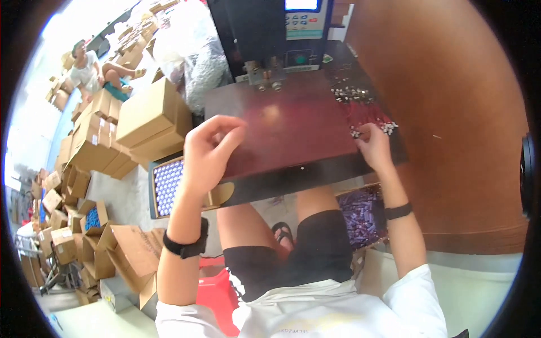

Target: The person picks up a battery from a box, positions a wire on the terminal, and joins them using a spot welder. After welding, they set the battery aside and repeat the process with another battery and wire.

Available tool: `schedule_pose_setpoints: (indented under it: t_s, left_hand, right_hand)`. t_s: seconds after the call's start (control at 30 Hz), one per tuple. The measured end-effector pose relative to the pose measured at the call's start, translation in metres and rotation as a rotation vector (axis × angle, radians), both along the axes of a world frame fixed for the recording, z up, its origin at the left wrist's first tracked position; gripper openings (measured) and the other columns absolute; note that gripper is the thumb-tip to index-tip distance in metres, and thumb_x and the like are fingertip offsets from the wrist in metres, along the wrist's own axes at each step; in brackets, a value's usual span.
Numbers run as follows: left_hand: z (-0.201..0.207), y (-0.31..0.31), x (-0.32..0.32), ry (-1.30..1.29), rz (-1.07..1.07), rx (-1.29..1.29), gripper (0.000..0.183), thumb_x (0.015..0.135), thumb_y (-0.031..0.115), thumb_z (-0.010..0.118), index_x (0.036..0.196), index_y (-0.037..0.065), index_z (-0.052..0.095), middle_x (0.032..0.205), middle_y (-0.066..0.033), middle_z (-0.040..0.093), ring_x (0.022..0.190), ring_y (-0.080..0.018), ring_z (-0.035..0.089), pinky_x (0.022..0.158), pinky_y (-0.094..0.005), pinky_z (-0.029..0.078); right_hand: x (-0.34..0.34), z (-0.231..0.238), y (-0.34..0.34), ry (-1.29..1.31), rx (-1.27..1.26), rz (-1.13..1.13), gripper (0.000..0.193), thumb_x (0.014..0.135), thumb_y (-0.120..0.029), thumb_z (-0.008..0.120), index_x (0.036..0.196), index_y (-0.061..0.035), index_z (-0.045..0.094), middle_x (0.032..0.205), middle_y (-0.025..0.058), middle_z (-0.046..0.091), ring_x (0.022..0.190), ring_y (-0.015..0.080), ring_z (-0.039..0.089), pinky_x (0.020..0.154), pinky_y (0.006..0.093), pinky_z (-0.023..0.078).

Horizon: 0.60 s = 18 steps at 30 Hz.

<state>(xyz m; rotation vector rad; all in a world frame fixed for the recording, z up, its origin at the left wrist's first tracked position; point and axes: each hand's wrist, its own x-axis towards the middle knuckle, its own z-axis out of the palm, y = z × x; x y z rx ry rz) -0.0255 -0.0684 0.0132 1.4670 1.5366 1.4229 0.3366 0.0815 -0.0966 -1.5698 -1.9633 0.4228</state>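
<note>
Above the left part of the dark red work board (282, 138), my left hand (213, 147) is raised with its fingers curled and the thumb tip close to the index finger. Whatever may be between them is too small or hidden to make out. My right hand (376, 149) reaches to the board's right side, its fingertips pinched at the near edge of a spread of small parts (363, 110) with silver ends and thin red middles. What those fingers grip cannot be told. At the far edge, small metal fixtures (269, 84) stand before a dark machine (307, 25) with a keypad and lit screen.
Left of the table sits a tray of purple-and-white cylinders (168, 186). Below its right side, a box holds loose purple cylinders (360, 219). A brown wooden panel (451, 124) rises at right. Cardboard boxes (149, 121) pile up at left, where another person (90, 73) sits.
</note>
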Motion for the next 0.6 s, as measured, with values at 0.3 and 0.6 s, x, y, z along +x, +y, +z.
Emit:
schedule_pose_setpoints:
  t_s: [0.3, 0.6]
  left_hand:
    - [-0.006, -0.113, -0.066, 0.970, -0.102, -0.257, 0.024, 0.082, 0.016, 0.076, 0.103, 0.003, 0.074, 0.119, -0.0156, 0.065, 0.115, -0.0327, 0.056, 0.099, -0.0431, 0.045]
    - [-0.007, -0.119, -0.076, 1.154, -0.259, -0.207, 0.020, 0.078, 0.015, 0.080, 0.097, 0.010, 0.078, 0.123, -0.0109, 0.064, 0.119, -0.0314, 0.054, 0.101, -0.0455, 0.044]
  right_hand:
    - [0.047, 0.030, 0.009, -0.140, -0.205, 0.142, 0.037, 0.082, 0.005, 0.061, 0.118, 0.0061, 0.064, 0.089, 0.0141, 0.069, 0.083, 0.0214, 0.066, 0.076, 0.0357, 0.053]
    - [0.057, 0.059, -0.004, -0.215, -0.178, 0.209, 0.029, 0.084, 0.004, 0.056, 0.110, 0.0083, 0.067, 0.095, 0.0265, 0.069, 0.093, 0.0388, 0.069, 0.084, 0.0429, 0.052]
